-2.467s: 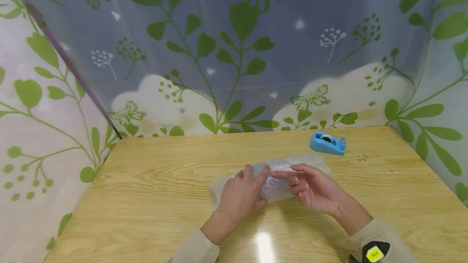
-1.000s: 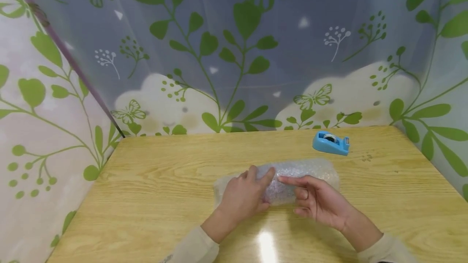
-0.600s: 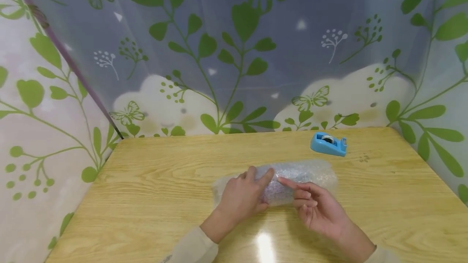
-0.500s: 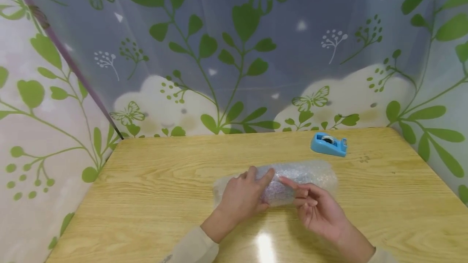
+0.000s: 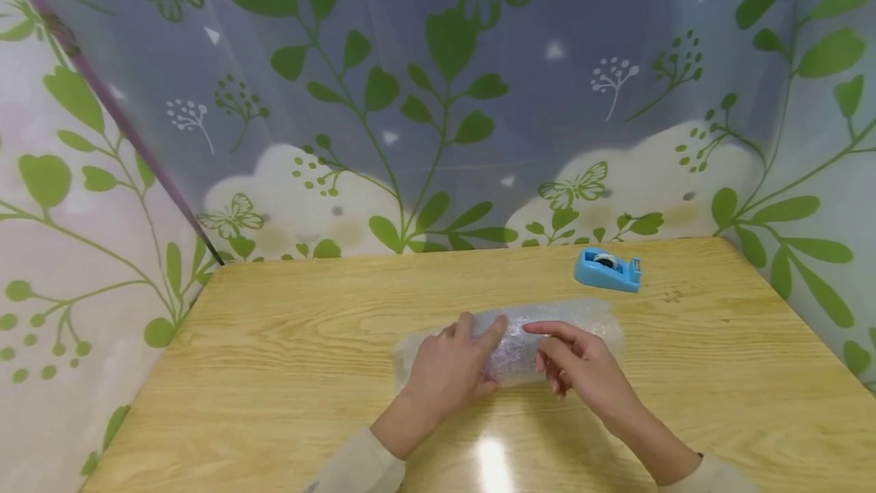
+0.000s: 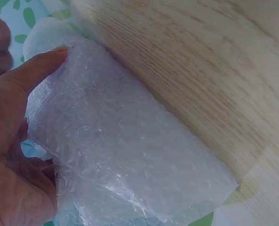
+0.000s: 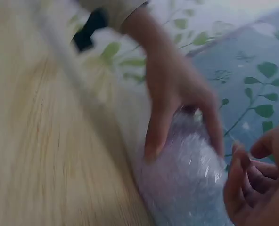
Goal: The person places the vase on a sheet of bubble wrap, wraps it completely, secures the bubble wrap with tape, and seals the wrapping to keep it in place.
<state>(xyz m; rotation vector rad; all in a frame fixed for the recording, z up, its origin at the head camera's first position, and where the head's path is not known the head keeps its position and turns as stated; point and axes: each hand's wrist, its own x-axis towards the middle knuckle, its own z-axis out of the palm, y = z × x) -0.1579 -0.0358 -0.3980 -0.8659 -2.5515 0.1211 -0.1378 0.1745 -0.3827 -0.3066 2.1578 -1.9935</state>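
A roll of bubble wrap (image 5: 578, 322) lies across the middle of the table, with something purplish showing faintly through it. My left hand (image 5: 448, 364) holds it down left of centre, thumb on the near side and fingers over the top. In the left wrist view, the thumb rests along the bubble wrap (image 6: 106, 122). My right hand (image 5: 588, 371) is over the right part of the roll, its index finger extended towards the left hand and the other fingers loosely curled. The right wrist view shows the right hand (image 7: 264, 183) beside the roll; whether its fingertips touch the wrap cannot be told.
A blue tape dispenser (image 5: 607, 271) with a tape roll stands at the back right of the wooden table (image 5: 287, 371). A leaf-patterned curtain (image 5: 356, 97) hangs behind the table and along both sides.
My right hand has turned over, from palm side showing to its back showing, and its index finger has lifted slightly. The left hand and the bubble wrap roll stay in place.
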